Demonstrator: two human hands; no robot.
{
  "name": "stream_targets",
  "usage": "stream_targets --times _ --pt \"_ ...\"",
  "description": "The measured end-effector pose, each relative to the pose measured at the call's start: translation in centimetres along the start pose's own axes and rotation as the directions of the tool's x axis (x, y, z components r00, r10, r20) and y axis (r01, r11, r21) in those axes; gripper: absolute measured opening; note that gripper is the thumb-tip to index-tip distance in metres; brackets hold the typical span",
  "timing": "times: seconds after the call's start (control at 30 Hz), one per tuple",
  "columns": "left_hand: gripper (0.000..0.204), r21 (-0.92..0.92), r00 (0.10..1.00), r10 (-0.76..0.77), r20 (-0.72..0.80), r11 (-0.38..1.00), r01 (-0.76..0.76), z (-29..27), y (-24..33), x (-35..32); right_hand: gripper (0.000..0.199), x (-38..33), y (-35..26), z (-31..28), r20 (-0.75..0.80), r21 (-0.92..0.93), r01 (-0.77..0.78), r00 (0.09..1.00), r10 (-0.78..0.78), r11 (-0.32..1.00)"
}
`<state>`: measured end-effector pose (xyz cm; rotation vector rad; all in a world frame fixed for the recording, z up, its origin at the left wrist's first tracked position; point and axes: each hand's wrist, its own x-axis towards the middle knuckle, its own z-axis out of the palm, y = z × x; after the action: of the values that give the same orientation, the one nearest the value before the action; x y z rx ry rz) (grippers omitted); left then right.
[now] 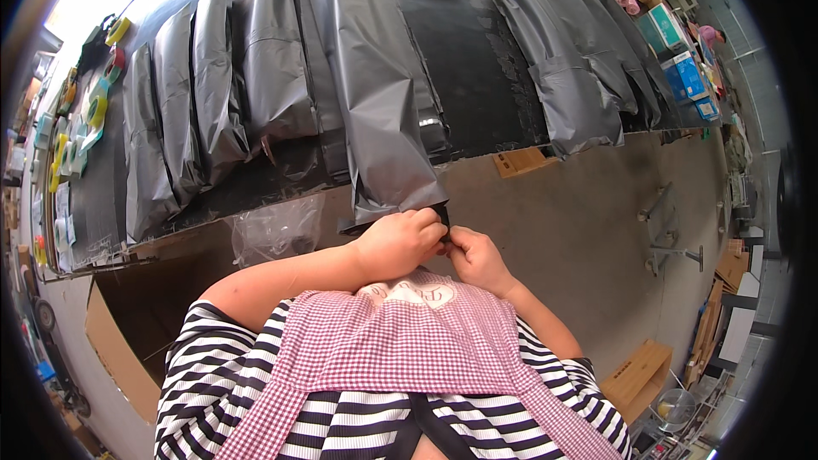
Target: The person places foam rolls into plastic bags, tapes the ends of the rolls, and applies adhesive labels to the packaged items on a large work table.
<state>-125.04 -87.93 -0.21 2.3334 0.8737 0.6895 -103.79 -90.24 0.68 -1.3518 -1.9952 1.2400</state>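
A long grey plastic bag (pixel 375 77) lies lengthwise on the black table, its near end hanging past the front edge. My left hand (pixel 400 243) is closed on that near end, knuckles up. Right beside it, my right hand (pixel 479 262) pinches the dark corner of the same end between thumb and fingers. The two hands almost touch, close in front of my checked apron. The fingertips and the edge they grip are partly hidden.
More filled grey bags (pixel 277 68) lie left on the black table (pixel 460 51), others (pixel 571 68) right. Tape rolls (pixel 94 106) line its left end; blue boxes (pixel 686 77) its right. Clear plastic (pixel 277 230) hangs below the front edge. Cardboard boxes (pixel 128 349) stand on the floor.
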Motion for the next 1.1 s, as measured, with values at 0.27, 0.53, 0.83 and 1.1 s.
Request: stream_targets --times 0.27,0.53,0.83,1.1 --pt "0.011 -0.819 0.912 -0.408 0.028 0.514 0.255 -3.0 -0.7 -3.8 0.018 0.7 0.2 -0.4 0.078 0.147 -0.041 0.996 0.029 0.988" --pt "0.029 0.798 0.279 -0.96 -0.009 0.161 0.58 -11.6 -5.8 -28.2 0.027 -0.8 4.4 -1.5 0.468 0.535 -0.493 0.849 0.245 0.686" --pt "0.033 0.684 0.975 0.205 -0.085 0.724 -0.093 -8.3 -8.9 -8.0 0.024 11.0 4.0 -3.4 -0.067 -0.587 0.562 0.684 -0.726 0.583" --pt "0.02 0.504 0.998 0.04 -0.055 0.863 -0.007 -7.7 -10.7 -9.8 0.012 12.6 3.7 -2.8 0.169 -0.631 0.677 0.597 -0.784 0.379"
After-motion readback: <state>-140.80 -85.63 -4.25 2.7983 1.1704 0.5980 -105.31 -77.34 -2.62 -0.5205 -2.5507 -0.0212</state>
